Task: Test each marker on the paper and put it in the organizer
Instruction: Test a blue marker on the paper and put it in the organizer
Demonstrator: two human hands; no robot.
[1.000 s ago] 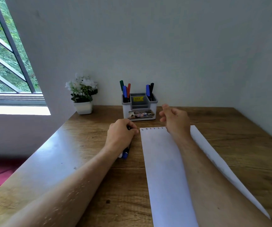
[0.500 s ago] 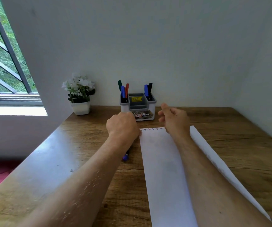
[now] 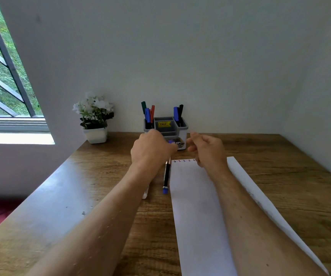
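My left hand (image 3: 152, 150) is shut on a blue marker (image 3: 167, 176). Its blurred blue tip shows past my fingers, and its black barrel slants back toward me along the left edge of the white paper (image 3: 196, 206). A row of small coloured test marks (image 3: 183, 160) sits at the paper's far end. My right hand (image 3: 206, 150) hovers over that end, fingers loosely curled and holding nothing. Just behind both hands stands the grey-and-white organizer (image 3: 184, 128), with several markers upright in its left and right compartments. A white marker (image 3: 145, 194) lies partly hidden under my left forearm.
A potted white flower (image 3: 95, 126) stands at the back left of the wooden table (image 3: 280, 176). The table meets walls at the back and on the right. Its left edge drops off beside a barred window (image 3: 5, 80).
My left hand has moved forward and up from the table toward the organizer, and the blue marker has swung with it. My right hand has stayed over the paper's top.
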